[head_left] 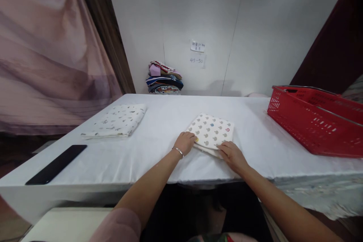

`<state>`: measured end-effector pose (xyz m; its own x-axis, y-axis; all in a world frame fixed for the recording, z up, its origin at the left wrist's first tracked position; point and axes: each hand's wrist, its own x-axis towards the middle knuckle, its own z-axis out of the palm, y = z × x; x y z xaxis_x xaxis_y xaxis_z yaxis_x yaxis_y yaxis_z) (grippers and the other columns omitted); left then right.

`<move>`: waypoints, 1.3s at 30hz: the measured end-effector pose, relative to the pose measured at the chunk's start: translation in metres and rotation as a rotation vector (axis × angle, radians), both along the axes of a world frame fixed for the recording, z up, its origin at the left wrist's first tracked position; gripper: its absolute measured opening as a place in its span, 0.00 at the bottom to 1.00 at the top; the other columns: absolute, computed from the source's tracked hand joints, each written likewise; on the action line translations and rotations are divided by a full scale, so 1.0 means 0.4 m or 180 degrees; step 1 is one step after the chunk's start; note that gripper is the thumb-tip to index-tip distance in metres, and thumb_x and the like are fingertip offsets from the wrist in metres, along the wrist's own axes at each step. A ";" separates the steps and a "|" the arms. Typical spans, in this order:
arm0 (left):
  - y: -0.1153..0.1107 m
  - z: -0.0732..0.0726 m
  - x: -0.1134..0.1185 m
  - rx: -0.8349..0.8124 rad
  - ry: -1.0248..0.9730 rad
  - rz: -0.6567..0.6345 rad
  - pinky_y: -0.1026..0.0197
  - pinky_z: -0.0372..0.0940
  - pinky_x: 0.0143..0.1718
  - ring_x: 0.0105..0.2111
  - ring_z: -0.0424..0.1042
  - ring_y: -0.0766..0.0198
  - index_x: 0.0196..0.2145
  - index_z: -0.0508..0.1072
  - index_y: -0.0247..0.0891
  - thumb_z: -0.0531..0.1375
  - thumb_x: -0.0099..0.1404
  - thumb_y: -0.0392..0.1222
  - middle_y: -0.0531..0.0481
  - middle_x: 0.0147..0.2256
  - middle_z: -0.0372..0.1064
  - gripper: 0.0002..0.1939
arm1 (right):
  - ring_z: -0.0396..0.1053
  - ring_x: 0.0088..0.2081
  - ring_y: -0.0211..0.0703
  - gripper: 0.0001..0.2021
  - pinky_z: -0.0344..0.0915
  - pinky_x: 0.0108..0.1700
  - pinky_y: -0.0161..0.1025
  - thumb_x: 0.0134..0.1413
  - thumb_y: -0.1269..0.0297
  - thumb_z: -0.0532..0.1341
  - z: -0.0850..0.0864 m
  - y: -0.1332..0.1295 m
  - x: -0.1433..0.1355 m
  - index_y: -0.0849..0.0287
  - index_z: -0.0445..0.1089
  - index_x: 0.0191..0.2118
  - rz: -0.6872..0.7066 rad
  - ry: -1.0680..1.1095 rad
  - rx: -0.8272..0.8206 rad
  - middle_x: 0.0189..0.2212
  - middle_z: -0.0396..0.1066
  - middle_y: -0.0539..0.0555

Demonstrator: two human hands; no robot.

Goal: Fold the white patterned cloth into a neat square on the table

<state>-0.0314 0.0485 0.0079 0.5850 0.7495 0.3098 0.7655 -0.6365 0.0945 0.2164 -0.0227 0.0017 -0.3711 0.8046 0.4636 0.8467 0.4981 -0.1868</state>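
A folded white cloth [211, 128] with a grey tree-like print and a few coloured motifs lies on the white-covered table [164, 159] in front of me. At its near left corner, my left hand [185, 143] is closed on the edge, with a silver bracelet on the wrist. My right hand [232, 155] pinches the near right edge, where a lower layer of the fabric shows below the top one. Both thumbs and part of the fingers are hidden or small in view.
Another folded printed cloth [120, 120] lies at the table's left, with a black phone-like slab [56, 164] nearer the front edge. A red plastic basket [317, 124] stands at the right. Against the back wall is a stack of folded fabrics [165, 79], beside paper signs [197, 53].
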 end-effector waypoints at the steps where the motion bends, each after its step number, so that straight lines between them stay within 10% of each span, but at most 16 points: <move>1: 0.001 -0.001 -0.003 0.0023 0.0011 0.0042 0.56 0.56 0.46 0.45 0.63 0.61 0.41 0.70 0.44 0.48 0.64 0.33 0.49 0.42 0.68 0.15 | 0.63 0.39 0.44 0.15 0.61 0.41 0.41 0.60 0.65 0.48 -0.002 -0.002 -0.006 0.56 0.70 0.43 0.0005 -0.0033 0.0010 0.36 0.67 0.56; 18: -0.007 0.010 -0.044 -0.0104 0.0044 -0.0215 0.55 0.56 0.47 0.48 0.60 0.58 0.48 0.66 0.44 0.55 0.56 0.32 0.47 0.45 0.64 0.21 | 0.60 0.43 0.47 0.19 0.57 0.43 0.42 0.52 0.75 0.52 -0.044 -0.031 -0.024 0.55 0.64 0.50 0.0014 -0.0646 0.0120 0.45 0.64 0.58; 29: -0.083 -0.035 0.083 0.0298 0.0116 -0.0320 0.55 0.57 0.40 0.39 0.62 0.59 0.37 0.70 0.38 0.50 0.64 0.36 0.46 0.36 0.66 0.10 | 0.63 0.45 0.46 0.21 0.55 0.45 0.44 0.50 0.79 0.51 -0.027 0.004 0.160 0.54 0.69 0.47 -0.0139 -0.0794 0.0197 0.44 0.69 0.56; 39: -0.045 0.010 0.108 0.0066 -0.0509 -0.0161 0.58 0.59 0.41 0.39 0.64 0.62 0.32 0.71 0.39 0.50 0.65 0.42 0.48 0.36 0.68 0.12 | 0.57 0.54 0.49 0.17 0.51 0.55 0.51 0.56 0.63 0.51 0.011 0.020 0.023 0.58 0.65 0.51 0.0092 -0.0395 0.0032 0.53 0.61 0.59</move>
<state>0.0119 0.0304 0.0119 0.5638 0.7128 0.4171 0.7086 -0.6769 0.1990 0.2256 -0.0146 0.0061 -0.4490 0.7883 0.4208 0.8483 0.5239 -0.0764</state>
